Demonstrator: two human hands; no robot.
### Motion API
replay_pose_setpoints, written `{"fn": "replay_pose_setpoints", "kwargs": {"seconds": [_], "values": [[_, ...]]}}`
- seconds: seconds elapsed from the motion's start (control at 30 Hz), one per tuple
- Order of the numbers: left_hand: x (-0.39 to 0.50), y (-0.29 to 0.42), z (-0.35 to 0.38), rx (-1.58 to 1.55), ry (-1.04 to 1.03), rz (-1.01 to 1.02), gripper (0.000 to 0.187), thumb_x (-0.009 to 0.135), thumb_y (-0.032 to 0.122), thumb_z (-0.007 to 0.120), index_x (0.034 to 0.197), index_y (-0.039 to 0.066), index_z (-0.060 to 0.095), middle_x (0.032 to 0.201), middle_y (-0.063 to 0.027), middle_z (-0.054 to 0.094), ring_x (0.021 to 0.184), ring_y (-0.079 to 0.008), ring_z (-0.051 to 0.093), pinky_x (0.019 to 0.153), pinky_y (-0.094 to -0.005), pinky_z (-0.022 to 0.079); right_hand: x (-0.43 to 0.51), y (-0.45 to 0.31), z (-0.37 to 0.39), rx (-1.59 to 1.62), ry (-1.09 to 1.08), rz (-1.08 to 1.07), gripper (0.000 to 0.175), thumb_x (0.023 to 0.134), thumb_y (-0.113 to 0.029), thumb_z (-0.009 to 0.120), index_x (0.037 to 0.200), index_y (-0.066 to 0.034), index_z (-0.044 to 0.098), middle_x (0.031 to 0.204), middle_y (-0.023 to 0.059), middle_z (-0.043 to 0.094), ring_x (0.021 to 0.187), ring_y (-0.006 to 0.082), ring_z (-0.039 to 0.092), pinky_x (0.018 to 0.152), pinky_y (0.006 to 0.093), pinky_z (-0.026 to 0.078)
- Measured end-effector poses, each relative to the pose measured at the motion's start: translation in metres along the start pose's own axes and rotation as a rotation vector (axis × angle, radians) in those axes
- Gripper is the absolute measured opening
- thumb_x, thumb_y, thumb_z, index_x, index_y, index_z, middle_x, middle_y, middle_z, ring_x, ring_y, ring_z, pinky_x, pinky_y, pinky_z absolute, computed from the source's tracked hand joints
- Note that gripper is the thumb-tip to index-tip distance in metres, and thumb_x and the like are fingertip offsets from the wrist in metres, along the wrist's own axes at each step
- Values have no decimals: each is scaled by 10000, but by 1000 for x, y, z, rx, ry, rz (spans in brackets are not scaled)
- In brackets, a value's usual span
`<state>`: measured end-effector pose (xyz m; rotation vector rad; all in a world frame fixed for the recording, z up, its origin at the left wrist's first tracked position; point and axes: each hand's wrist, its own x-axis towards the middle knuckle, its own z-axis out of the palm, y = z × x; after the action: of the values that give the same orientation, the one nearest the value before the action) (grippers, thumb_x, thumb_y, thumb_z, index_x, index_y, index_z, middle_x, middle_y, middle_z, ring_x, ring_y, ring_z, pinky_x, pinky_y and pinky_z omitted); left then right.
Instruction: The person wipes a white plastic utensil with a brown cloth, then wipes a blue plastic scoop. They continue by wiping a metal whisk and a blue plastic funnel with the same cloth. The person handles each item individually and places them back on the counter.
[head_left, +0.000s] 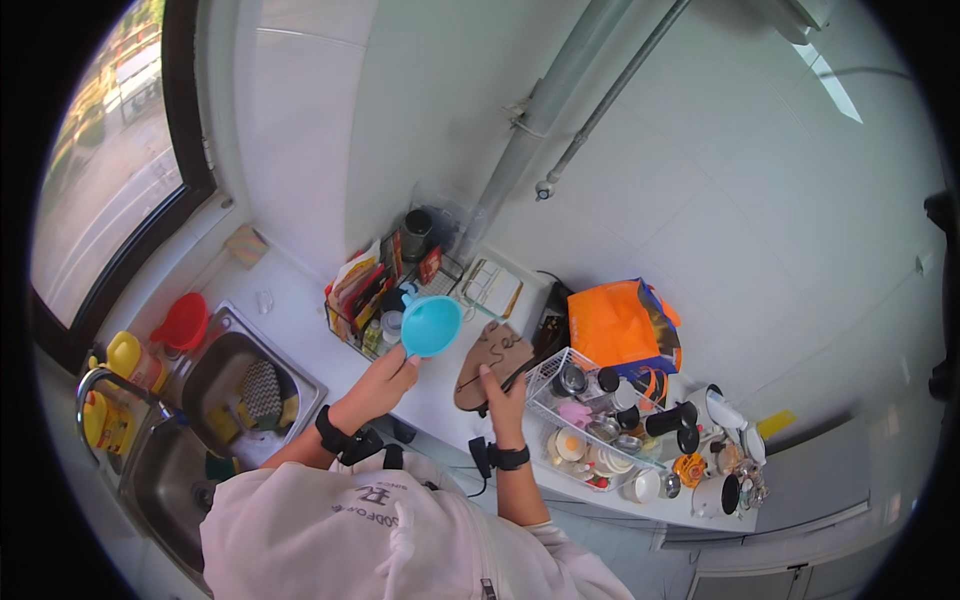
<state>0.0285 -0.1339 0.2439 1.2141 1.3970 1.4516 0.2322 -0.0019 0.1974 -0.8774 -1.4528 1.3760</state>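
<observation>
My left hand (391, 381) grips a light blue plastic funnel (431, 325) by its rim, over the white counter. A flat brown piece (491, 365), perhaps cardboard or leather, with dark handwriting on it is held in my right hand (504, 397), thumb on top. The two hands are apart, and both wrists wear black bands. Behind the funnel stands a black wire basket (346, 330) of packets, jars and small bottles. Just right of the brown piece is a white wire basket (536, 397) with jars and cups.
To the left is a double steel sink (313, 390) with a curved faucet (88, 375), cloths and sponges inside. A red plastic strainer or scoop (185, 321) and yellow bottles (124, 352) line its far edge. An orange bag (611, 322) stands by the wall; cups and pots (709, 495) crowd the right end.
</observation>
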Motion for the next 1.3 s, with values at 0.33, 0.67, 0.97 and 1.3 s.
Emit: {"fn": "replay_pose_setpoints", "kwargs": {"seconds": [0.33,0.67,0.97,1.3], "values": [[-7,13,5,114,-60,-77,220,1081,187,445,939,19,456,749,-36,518,695,-150,490,683,-316,448,0,-72,27,-693,-25,-849,541,675,7,699,1207,-90,674,1267,81,650,1011,316,574,919,386,459],[-12,29,16,336,12,96,259,1006,97,529,1223,-39,496,811,-234,589,721,-396,582,659,-432,466,1,-72,63,-884,23,-988,564,662,69,659,1185,-131,728,1252,23,676,960,293,560,879,389,440],[-8,24,11,413,74,169,276,1005,108,537,1229,-45,489,770,-261,573,717,-447,568,626,-469,443,-6,-95,76,-642,-168,-642,458,707,31,660,1155,-57,691,1130,85,692,915,322,554,856,408,446],[-5,28,-8,458,36,166,342,1014,153,522,1317,-4,493,856,-281,619,832,-491,600,686,-521,465,-5,-73,61,-117,-408,-347,227,859,-60,688,1082,-82,728,864,63,676,848,208,569,781,347,459]]}}
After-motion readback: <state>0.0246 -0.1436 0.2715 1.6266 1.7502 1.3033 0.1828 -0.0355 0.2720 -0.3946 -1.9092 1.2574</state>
